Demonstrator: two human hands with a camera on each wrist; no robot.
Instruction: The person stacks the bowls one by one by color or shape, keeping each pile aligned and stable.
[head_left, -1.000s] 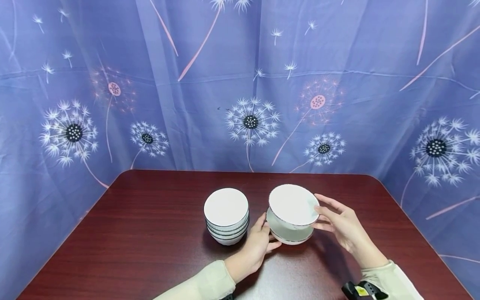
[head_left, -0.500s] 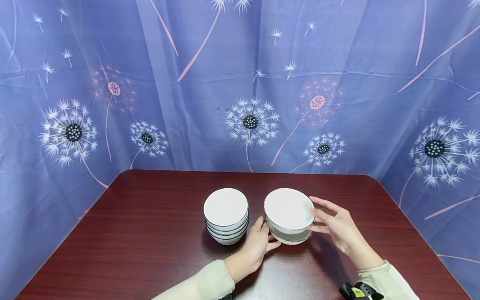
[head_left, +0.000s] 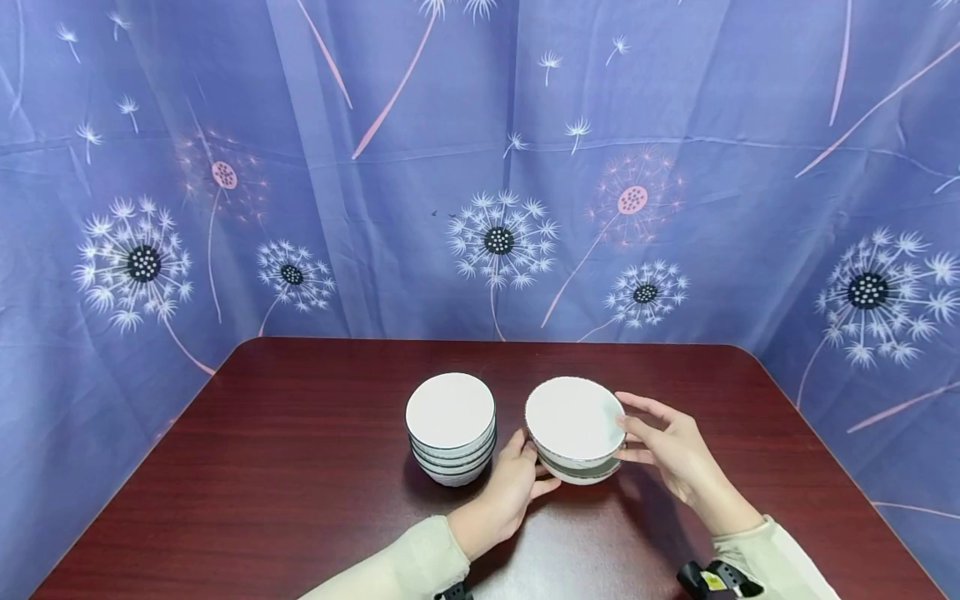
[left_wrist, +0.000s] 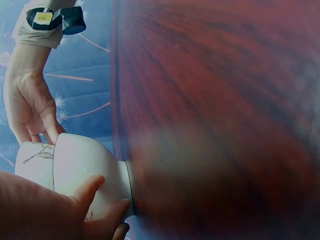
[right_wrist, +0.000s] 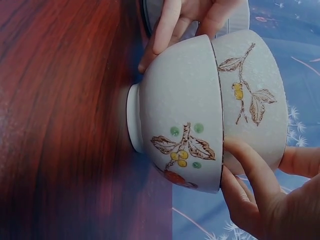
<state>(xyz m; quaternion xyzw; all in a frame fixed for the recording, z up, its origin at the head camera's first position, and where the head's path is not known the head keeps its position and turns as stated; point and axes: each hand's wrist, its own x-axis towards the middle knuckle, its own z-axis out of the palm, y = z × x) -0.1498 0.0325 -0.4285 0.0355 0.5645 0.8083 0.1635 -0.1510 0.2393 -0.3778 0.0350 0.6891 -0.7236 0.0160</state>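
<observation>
An upper bowl, white inside with a dark-edged rim, sits partly inside a lower bowl on the table. In the right wrist view both show painted branches, leaves and yellow fruit on the outside. My right hand pinches the upper bowl's right side, thumb at the rim and fingers against the outer wall. Against the lower bowl's left side, my left hand has its fingers around the wall, low down near the foot in the left wrist view. How deep the upper bowl sits is partly hidden.
Just left of my left hand stands a stack of several white bowls with dark rims. The dark red wooden table ends at the back before a blue curtain with dandelion prints.
My right hand has brought the upper bowl left and down into the lower bowl, so less of the lower bowl's inside shows. My left hand has stayed in place.
</observation>
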